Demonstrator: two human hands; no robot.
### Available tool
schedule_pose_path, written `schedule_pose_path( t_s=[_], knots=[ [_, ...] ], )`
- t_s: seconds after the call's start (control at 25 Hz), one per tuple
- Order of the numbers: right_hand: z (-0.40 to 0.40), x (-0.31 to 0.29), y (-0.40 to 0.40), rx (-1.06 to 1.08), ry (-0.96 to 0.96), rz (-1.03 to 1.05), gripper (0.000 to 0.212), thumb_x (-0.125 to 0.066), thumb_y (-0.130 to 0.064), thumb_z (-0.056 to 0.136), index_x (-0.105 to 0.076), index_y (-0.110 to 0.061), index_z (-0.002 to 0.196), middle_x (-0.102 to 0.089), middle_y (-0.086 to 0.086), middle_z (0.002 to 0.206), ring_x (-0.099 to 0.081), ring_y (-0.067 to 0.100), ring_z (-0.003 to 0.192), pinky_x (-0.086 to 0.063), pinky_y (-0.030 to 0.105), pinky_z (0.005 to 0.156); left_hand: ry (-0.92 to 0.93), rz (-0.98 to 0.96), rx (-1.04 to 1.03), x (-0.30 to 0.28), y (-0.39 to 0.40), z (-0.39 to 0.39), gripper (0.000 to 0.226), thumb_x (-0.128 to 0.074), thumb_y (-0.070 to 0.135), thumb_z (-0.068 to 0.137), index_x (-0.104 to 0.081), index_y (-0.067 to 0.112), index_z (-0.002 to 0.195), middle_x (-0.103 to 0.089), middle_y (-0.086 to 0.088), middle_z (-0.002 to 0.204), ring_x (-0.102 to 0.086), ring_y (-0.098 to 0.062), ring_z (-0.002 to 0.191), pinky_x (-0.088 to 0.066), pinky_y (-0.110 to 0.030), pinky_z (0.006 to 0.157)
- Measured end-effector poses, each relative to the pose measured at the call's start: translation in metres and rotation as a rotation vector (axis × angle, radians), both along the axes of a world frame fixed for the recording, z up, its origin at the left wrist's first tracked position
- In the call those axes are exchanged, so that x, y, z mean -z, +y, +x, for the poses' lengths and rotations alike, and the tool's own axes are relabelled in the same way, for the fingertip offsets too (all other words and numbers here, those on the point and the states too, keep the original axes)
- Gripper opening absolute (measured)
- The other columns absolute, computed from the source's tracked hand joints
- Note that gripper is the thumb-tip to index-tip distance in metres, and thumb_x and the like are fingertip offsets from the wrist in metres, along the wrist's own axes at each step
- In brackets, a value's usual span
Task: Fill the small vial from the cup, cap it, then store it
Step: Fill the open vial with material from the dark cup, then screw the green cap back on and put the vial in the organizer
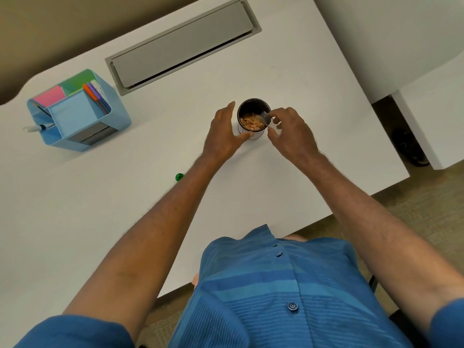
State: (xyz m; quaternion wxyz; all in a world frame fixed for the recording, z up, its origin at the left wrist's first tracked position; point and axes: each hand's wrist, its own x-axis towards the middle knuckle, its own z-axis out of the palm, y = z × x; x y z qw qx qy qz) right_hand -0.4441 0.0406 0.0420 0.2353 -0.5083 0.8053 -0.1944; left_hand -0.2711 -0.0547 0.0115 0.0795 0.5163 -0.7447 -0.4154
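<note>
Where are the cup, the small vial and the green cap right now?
cup (253,102): head view, on its dark far rim.
small vial (265,118): head view, on its clear body, held over the cup's mouth.
green cap (179,177): head view, on its top, lying on the table.

no readable text, no label, brand, number or sign legible on any surface, far-left blue desk organizer (82,114) bears no legible marking
</note>
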Motion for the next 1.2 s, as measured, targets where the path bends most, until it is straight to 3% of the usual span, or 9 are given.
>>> schedule_pose_path(
  t_s=[0.2, 0.4, 0.64, 0.8, 1.0, 1.12, 1.2],
  knots=[
    [0.02, 0.002, 0.014, 0.112, -0.17, -0.086, 0.026, -0.068, -0.019, 0.09, -0.062, -0.023, 0.115, -0.065, -0.003, 0.115, -0.064, 0.012, 0.1, -0.058, 0.037, 0.084, -0.154, -0.069, -0.022, 0.008, 0.009, 0.083, 0.067, -0.078, 0.035, 0.09, -0.049, 0.016, 0.147, -0.045, -0.01, 0.154, -0.041, -0.028, 0.144, -0.037, -0.036, 0.115],
    [0.066, 0.009, 0.026, 0.108, -0.239, -0.15, 0.029, -0.066, -0.016, 0.088, -0.059, -0.02, 0.116, -0.065, -0.004, 0.116, -0.063, 0.012, 0.099, -0.056, 0.031, 0.079, -0.331, 0.033, -0.1, 0.029, 0.034, 0.157, 0.064, -0.08, 0.035, 0.088, -0.055, 0.013, 0.142, -0.049, -0.012, 0.149, -0.04, -0.03, 0.142, -0.033, -0.035, 0.115],
    [0.111, 0.016, 0.028, 0.017, -0.265, -0.111, 0.026, -0.065, -0.013, 0.089, -0.06, -0.019, 0.113, -0.064, -0.004, 0.112, -0.062, 0.013, 0.1, -0.057, 0.034, 0.078, -0.252, 0.046, -0.18, 0.046, 0.059, 0.179, 0.037, -0.077, 0.014, 0.089, -0.065, 0.01, 0.124, -0.055, -0.015, 0.127, -0.059, -0.032, 0.114, -0.042, -0.026, 0.09],
    [0.131, 0.018, 0.029, -0.025, -0.273, -0.084, 0.026, -0.065, -0.014, 0.09, -0.059, -0.02, 0.114, -0.064, -0.005, 0.112, -0.062, 0.013, 0.101, -0.058, 0.034, 0.08, -0.173, 0.047, -0.234, 0.048, 0.062, 0.182, 0.023, -0.066, 0.005, 0.093, -0.067, 0.009, 0.115, -0.058, -0.014, 0.12, -0.062, -0.029, 0.107, -0.042, -0.025, 0.085],
    [0.155, 0.02, 0.033, -0.08, -0.295, -0.062, 0.029, -0.068, -0.017, 0.09, -0.061, -0.02, 0.118, -0.063, -0.001, 0.111, -0.063, 0.013, 0.098, -0.06, 0.037, 0.082, 0.084, 0.228, -0.571, 0.032, 0.058, 0.185, 0.021, -0.069, 0.006, 0.091, -0.071, 0.013, 0.111, -0.071, -0.006, 0.116, -0.067, -0.025, 0.11, -0.054, -0.03, 0.092],
    [0.173, 0.019, 0.032, -0.124, -0.322, -0.038, 0.032, -0.071, -0.018, 0.091, -0.062, -0.021, 0.122, -0.06, 0.0, 0.111, -0.066, 0.015, 0.093, -0.061, 0.036, 0.082, 0.513, 0.522, -0.779, 0.016, 0.053, 0.192, 0.026, -0.067, -0.002, 0.094, -0.066, 0.006, 0.119, -0.07, -0.007, 0.098, -0.069, -0.026, 0.098, -0.058, -0.038, 0.1],
    [0.186, 0.018, 0.031, -0.139, -0.341, -0.027, 0.032, -0.072, -0.019, 0.091, -0.064, -0.02, 0.122, -0.058, -0.003, 0.109, -0.066, 0.015, 0.089, -0.061, 0.034, 0.081, 0.725, 0.646, -0.78, 0.005, 0.051, 0.199, 0.03, -0.058, -0.006, 0.1, -0.064, 0.006, 0.127, -0.066, -0.008, 0.095, -0.068, -0.018, 0.092, -0.059, -0.034, 0.099]
  ],
)
